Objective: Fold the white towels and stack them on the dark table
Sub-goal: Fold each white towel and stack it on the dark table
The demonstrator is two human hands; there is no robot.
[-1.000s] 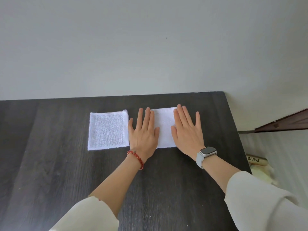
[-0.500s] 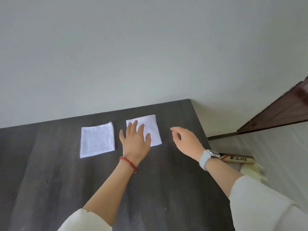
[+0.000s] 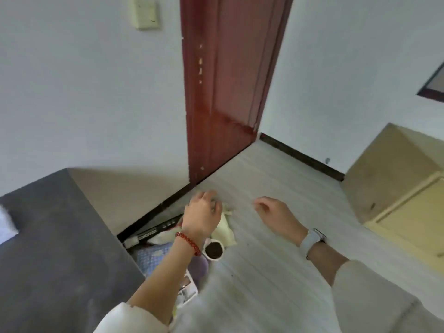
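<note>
Down low over the floor, the left hand [image 3: 203, 212] and right hand [image 3: 276, 216] are hanging loose, holding nothing. Far off to their left, a white towel [image 3: 6, 223] is peeking in on the dark table [image 3: 60, 248]. The left hand is nearer it.

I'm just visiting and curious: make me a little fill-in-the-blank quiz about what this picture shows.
1. The left hand wears a bracelet of ____ beads.
2. The right hand has a ____ strapped on its wrist.
3. The door behind the hands is dark ____.
4. Both hands hang over the floor and hold ____.

Missing words: red; watch; red; nothing
</note>
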